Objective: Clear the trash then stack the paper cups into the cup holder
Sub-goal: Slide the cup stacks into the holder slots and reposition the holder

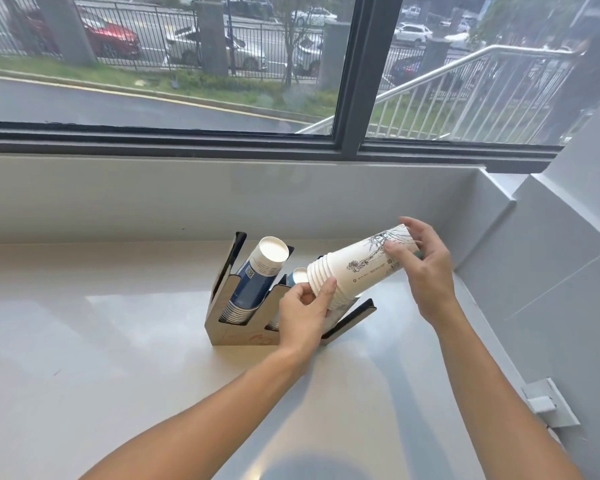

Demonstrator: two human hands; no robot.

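Overhead, tilted white sketch-printed cup stack [357, 268] between both hands.

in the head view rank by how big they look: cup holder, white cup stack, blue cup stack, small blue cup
1. cup holder
2. white cup stack, nearer the camera, so unsure against the next
3. blue cup stack
4. small blue cup, mostly hidden

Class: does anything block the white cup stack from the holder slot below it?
Partly: the left hand covers that slot of the angled metal cup holder; nothing else visible blocks the white paper cup stack.
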